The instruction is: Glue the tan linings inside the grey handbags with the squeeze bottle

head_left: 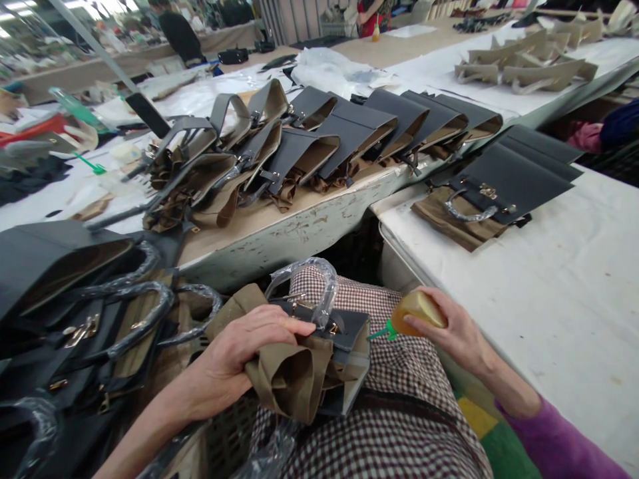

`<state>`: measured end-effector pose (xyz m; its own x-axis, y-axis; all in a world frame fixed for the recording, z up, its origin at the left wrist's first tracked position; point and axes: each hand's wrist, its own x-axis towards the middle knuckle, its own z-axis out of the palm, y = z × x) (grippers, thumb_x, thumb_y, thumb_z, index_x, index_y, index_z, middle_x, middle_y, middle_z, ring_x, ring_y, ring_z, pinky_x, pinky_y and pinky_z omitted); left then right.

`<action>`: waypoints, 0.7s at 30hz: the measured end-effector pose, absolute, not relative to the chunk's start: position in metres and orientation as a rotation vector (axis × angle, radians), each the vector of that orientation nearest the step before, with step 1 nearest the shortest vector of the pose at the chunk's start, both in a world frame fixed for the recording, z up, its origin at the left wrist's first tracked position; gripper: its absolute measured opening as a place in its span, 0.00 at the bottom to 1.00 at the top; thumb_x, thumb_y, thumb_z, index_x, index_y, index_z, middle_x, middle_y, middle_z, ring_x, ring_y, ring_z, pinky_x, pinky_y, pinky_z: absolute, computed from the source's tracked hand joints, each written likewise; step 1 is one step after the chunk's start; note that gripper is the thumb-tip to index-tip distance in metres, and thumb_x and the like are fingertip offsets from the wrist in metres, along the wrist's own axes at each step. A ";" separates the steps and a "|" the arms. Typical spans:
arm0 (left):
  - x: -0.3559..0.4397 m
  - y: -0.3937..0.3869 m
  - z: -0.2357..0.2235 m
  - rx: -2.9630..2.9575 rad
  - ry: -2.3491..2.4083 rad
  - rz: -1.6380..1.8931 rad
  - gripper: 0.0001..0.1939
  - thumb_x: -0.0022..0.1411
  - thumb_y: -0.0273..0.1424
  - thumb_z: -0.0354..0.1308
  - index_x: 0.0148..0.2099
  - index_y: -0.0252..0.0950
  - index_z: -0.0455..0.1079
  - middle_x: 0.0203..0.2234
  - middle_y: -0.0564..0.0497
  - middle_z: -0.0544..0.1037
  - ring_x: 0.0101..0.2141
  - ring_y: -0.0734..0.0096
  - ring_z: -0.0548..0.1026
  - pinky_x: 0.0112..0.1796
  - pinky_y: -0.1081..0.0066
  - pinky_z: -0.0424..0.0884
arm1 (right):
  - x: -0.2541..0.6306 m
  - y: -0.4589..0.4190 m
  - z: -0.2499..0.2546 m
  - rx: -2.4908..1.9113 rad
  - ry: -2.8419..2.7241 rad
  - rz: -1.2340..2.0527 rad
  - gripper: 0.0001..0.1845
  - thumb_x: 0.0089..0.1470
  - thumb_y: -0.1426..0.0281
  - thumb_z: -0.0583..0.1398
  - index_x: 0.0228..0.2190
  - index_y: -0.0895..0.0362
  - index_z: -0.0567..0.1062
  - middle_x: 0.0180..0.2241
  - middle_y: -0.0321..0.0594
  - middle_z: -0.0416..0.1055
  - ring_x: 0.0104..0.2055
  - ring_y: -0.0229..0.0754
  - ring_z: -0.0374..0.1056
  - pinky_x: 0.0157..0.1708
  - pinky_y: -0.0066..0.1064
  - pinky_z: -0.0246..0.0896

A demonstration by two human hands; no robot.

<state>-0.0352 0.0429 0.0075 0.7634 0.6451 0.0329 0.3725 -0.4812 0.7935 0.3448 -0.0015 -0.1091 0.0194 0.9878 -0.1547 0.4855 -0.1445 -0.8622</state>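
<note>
While my left hand [249,340] grips the handbag [355,326], my right hand [456,329] clasps the squeeze bottle [415,310], green nozzle [384,330] aimed left at the handbag's edge.

Bag [354,327] partly hidden beneath left fingers [274,320]

Person's L hand [244,352] & R hand [452,326], both bare; L forearm bare to pic edge. R arm: plain purple sleeve [559,442], ends on forearm, well behind R fingers [424,326]. Btw & below both hands' fingers: dk brown-&-white checked garment [379,446] over lap, w/ dk band [404,404] across.
</note>
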 end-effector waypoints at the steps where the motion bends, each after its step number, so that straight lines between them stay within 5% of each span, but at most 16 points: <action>1: -0.036 0.043 0.006 2.127 0.758 0.412 0.20 0.66 0.17 0.60 0.54 0.45 0.71 0.55 0.54 0.81 0.53 0.66 0.79 0.60 0.65 0.64 | 0.345 -0.003 -0.108 -1.680 -1.511 1.100 0.27 0.55 0.48 0.66 0.48 0.53 0.73 0.39 0.43 0.78 0.38 0.54 0.75 0.41 0.46 0.73; 6: -0.037 0.044 0.002 2.127 0.755 0.423 0.17 0.68 0.19 0.59 0.53 0.45 0.71 0.55 0.53 0.81 0.53 0.66 0.79 0.61 0.67 0.63 | 0.343 -0.014 -0.110 -1.663 -1.456 1.230 0.26 0.56 0.49 0.66 0.48 0.53 0.72 0.41 0.41 0.78 0.40 0.53 0.75 0.42 0.44 0.73; 15: -0.035 0.040 0.003 2.131 0.775 0.453 0.11 0.71 0.24 0.57 0.51 0.45 0.71 0.52 0.53 0.83 0.51 0.66 0.80 0.61 0.68 0.65 | 0.345 -0.015 -0.124 -1.772 -1.377 0.933 0.32 0.52 0.45 0.66 0.49 0.53 0.71 0.42 0.46 0.78 0.43 0.57 0.75 0.45 0.49 0.71; 21: -0.037 0.036 -0.001 2.131 0.796 0.454 0.13 0.69 0.21 0.56 0.49 0.44 0.69 0.53 0.53 0.82 0.50 0.66 0.80 0.58 0.68 0.67 | 0.344 -0.021 -0.118 -1.727 -1.390 1.147 0.29 0.54 0.47 0.66 0.48 0.53 0.72 0.40 0.44 0.79 0.40 0.55 0.76 0.42 0.47 0.73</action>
